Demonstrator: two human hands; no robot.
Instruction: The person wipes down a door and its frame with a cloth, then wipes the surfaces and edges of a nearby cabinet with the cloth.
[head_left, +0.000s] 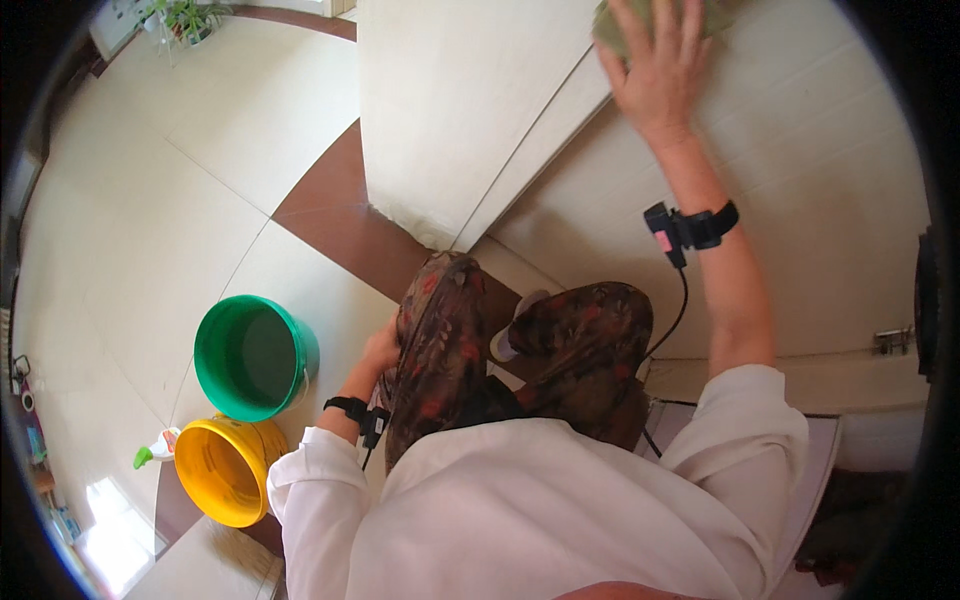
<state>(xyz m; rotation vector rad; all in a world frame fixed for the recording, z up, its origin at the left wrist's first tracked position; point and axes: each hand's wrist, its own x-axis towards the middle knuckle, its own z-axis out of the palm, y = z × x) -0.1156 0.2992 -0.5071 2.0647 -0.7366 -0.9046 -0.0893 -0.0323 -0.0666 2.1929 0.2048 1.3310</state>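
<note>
At the top right my right hand (664, 82) lies with fingers spread over an olive-green cloth (637, 15). It presses the cloth against a white panelled surface (810, 165), close to the edge of a white door-like panel (480, 97). The picture's top edge cuts off part of the cloth. Down beside my bent left knee is my left hand (384, 346), partly hidden by the patterned trouser leg (442, 330). Its fingers are out of sight. Both wrists carry black straps with small cabled devices.
On the tiled floor (112, 247) to my left stand a green bucket (307, 349) holding dark liquid and a yellow bucket (225, 517). A spray bottle (159, 448) is beside the yellow one. Potted plants (191, 22) are far left; a metal latch (892, 341) is at right.
</note>
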